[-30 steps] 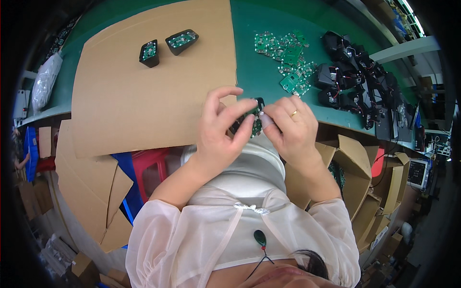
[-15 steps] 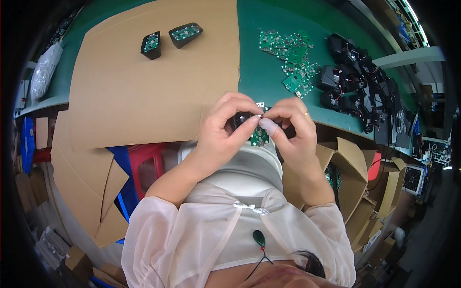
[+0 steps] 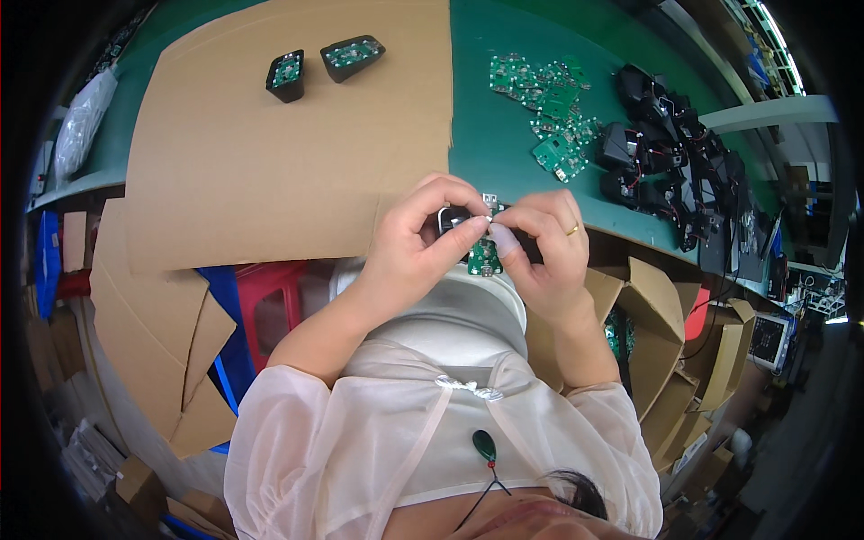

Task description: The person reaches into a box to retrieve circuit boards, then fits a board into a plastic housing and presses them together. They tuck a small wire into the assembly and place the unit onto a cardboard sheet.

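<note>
Pinching a small green circuit board between them, the left hand and the right hand meet at the near edge of the green table, just above the person's lap. The left hand's fingers are curled closed around a small black housing, with its thumb and forefinger pressed to the top of the board. The right hand, a ring on one finger, is also closed, its thumb and fingertips gripping the board's right side. Board and housing touch each other between the two hands; how they fit together is hidden by the fingers.

A large sheet of brown cardboard covers the left part of the table. At its far left stand two black housings with green boards inside. To the right, on bare table, lies a loose scatter of green circuit boards, and further right a heap of black housings with wires. Folded cardboard boxes stand below the table on the right.
</note>
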A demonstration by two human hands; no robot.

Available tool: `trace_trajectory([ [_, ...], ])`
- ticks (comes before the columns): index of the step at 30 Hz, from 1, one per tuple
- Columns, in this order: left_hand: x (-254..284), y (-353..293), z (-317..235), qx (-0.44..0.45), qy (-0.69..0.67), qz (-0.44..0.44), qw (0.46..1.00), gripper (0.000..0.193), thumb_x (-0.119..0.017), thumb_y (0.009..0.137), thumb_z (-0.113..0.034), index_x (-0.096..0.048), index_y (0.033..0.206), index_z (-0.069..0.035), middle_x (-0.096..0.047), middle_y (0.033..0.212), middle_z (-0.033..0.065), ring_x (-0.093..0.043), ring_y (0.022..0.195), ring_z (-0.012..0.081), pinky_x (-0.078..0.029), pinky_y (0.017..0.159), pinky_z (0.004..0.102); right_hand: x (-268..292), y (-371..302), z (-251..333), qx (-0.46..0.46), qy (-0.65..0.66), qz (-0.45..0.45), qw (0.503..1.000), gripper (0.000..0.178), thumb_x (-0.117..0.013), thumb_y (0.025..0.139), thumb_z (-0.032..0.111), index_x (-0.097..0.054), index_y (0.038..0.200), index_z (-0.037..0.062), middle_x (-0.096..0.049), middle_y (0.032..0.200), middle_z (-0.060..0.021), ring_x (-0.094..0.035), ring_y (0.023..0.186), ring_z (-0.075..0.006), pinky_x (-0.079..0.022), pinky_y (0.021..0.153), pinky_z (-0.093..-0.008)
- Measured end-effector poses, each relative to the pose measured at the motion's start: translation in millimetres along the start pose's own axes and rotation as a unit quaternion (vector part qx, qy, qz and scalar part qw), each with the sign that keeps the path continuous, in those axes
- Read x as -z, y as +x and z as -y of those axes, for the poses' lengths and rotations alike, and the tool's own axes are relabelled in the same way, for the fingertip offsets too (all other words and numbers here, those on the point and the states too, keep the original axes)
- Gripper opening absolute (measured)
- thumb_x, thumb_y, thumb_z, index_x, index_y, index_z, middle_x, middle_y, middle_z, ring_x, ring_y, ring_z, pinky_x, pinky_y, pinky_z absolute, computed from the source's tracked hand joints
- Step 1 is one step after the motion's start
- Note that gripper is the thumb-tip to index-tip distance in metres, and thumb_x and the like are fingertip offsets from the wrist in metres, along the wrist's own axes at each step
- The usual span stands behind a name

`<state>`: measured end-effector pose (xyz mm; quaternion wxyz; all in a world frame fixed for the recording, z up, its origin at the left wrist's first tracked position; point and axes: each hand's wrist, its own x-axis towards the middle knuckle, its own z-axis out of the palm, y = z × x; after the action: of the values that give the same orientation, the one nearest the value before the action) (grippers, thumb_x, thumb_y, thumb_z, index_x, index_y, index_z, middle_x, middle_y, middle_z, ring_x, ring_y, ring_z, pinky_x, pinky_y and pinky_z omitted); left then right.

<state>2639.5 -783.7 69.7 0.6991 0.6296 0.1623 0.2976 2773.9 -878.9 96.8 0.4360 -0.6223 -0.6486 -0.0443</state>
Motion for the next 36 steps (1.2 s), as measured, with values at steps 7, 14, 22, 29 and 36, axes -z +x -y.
trace_trajectory([
  [7, -8, -2, -10, -0.001, 0.011, -0.088, 0.996, 0.023, -0.059, 0.078, -0.003, -0.052, 0.1, -0.002, -0.052, 0.09, 0.0042, -0.045, 0.065, 0.0051, -0.037, 0.051, 0.0194, 11, 4, 2, 0.072, -0.037, 0.038, 0.996, 0.026, -0.066, 0.056, -0.004, -0.054, 0.077, 0.0049, -0.052, 0.075, -0.0065, -0.049, 0.064, -0.0226, -0.041, 0.053, -0.0306],
  [14, -10, -1, -13, -0.094, 0.153, -0.113, 0.977, 0.022, -0.06, 0.076, -0.004, -0.053, 0.096, -0.001, -0.054, 0.09, 0.011, -0.057, 0.072, 0.0209, -0.047, 0.062, 0.0286, 13, 10, 3, 0.103, -0.063, 0.077, 0.99, 0.027, -0.066, 0.057, -0.003, -0.053, 0.08, 0.0026, -0.051, 0.076, -0.0076, -0.048, 0.063, -0.0235, -0.041, 0.053, -0.031],
  [22, -10, 1, -11, -0.126, 0.182, -0.124, 0.967, 0.023, -0.062, 0.073, -0.003, -0.054, 0.095, -0.002, -0.054, 0.09, 0.0115, -0.057, 0.073, 0.0239, -0.047, 0.061, 0.0309, 17, 16, 3, 0.131, -0.081, 0.124, 0.98, 0.029, -0.066, 0.057, -0.002, -0.053, 0.082, 0.0019, -0.049, 0.078, -0.0075, -0.047, 0.066, -0.0228, -0.042, 0.053, -0.0312],
  [29, -10, 5, -11, -0.185, 0.262, -0.109, 0.941, 0.024, -0.062, 0.071, -0.002, -0.055, 0.094, -0.002, -0.054, 0.087, 0.0116, -0.057, 0.069, 0.0253, -0.046, 0.057, 0.0312, 21, 23, 1, 0.124, -0.079, 0.174, 0.974, 0.028, -0.064, 0.056, -0.003, -0.053, 0.082, 0.0014, -0.049, 0.078, -0.0075, -0.047, 0.066, -0.0232, -0.043, 0.054, -0.0312],
  [36, -12, 2, 5, -0.133, 0.128, -0.142, 0.972, 0.022, -0.06, 0.075, -0.002, -0.055, 0.096, 0.0, -0.054, 0.085, 0.0116, -0.057, 0.068, 0.0218, -0.045, 0.056, 0.0284, 15, 5, -13, -0.028, 0.045, 0.114, 0.992, 0.03, -0.066, 0.065, -0.001, -0.054, 0.092, -0.0005, -0.052, 0.08, -0.0078, -0.051, 0.066, -0.0175, -0.043, 0.053, -0.0276],
])
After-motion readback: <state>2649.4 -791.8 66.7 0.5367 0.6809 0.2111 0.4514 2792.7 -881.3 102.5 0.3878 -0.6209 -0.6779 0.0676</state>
